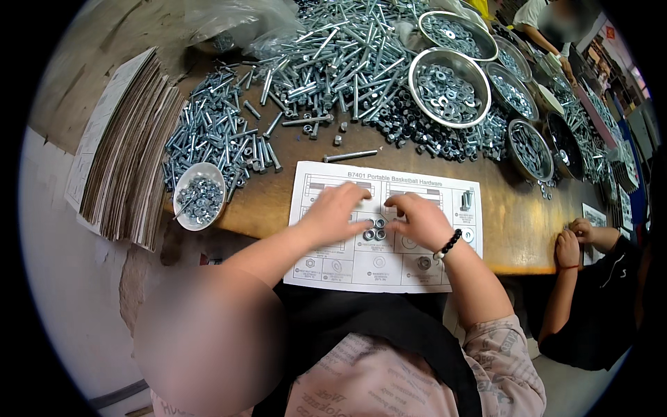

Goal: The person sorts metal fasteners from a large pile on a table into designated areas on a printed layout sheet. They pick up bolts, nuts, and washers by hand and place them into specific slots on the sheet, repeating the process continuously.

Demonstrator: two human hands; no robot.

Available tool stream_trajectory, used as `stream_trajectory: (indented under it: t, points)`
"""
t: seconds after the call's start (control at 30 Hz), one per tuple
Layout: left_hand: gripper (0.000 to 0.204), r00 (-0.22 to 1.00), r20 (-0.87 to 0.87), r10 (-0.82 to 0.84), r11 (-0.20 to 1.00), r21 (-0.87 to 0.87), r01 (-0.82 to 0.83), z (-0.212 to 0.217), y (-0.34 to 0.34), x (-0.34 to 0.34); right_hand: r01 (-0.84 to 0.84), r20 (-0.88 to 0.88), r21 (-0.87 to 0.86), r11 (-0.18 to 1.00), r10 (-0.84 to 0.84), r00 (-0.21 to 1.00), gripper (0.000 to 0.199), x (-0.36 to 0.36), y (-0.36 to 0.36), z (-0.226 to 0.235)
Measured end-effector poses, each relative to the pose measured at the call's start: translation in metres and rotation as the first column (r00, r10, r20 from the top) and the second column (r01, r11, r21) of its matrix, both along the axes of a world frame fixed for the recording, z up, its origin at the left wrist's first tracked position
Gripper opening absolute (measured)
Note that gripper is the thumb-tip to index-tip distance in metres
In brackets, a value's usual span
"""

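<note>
A white sheet printed with part drawings [326, 267] lies on the table in front of me. Several lock nuts [374, 230] form a small cluster near its middle. My left hand [337, 214] hovers at the left of the nuts, its fingers curved and apart, thumb tip beside them. From the right, my right hand [421, 221] reaches in the same way, with its thumb close to the cluster. Neither hand visibly grips anything. A few short bolts [466, 201] rest at the sheet's right side, and a single nut [424, 263] sits lower down on it.
Beyond the sheet are a long bolt [350, 156], a large heap of bolts [347, 59] and dark nuts [417, 132]. A metal bowl of washers [450, 87] stands behind; a white bowl of nuts [199, 197] is left, near stacked sheets [128, 142]. A co-worker's hands [575, 242] are at right.
</note>
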State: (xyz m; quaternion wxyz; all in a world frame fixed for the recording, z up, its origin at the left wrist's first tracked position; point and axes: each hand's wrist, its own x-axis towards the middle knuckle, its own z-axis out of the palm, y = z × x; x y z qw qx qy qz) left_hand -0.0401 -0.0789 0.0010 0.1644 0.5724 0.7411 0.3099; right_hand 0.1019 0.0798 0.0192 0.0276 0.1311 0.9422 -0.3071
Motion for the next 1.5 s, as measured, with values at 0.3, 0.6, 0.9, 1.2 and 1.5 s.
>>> stream_trajectory:
  t: [0.3, 0.6, 0.9, 1.2, 1.5]
  points:
    - [0.021, 0.857, -0.312, 0.409, 0.912, 0.155, -0.379, -0.017, 0.03, -0.135, -0.042, -0.235, 0.415, 0.909, 0.152, 0.96, 0.016, -0.098, 0.021, -0.024]
    - [0.013, 0.774, -0.576, 0.265, 0.914, -0.107, -0.392, -0.02, 0.057, -0.165, -0.245, -0.009, 0.58, 0.777, 0.307, 0.952, 0.016, -0.155, 0.015, -0.027]
    - [0.02, 0.763, 0.101, 0.638, 0.728, 0.245, -0.641, 0.02, 0.043, -0.149, 0.305, -0.12, 0.219, 0.927, -0.284, 0.951, 0.029, -0.201, 0.043, -0.013]
    - [0.028, 0.792, -0.343, 0.506, 0.746, -0.286, -0.601, -0.008, 0.056, -0.127, 0.322, 0.079, 0.246, 0.914, -0.35, 0.933, 0.031, -0.219, 0.04, -0.014]
    - [0.025, 0.809, -0.354, 0.469, 0.699, -0.411, -0.585, 0.022, 0.031, -0.136, 0.234, -0.086, 0.391, 0.89, -0.218, 0.972, 0.022, -0.157, 0.069, 0.036]
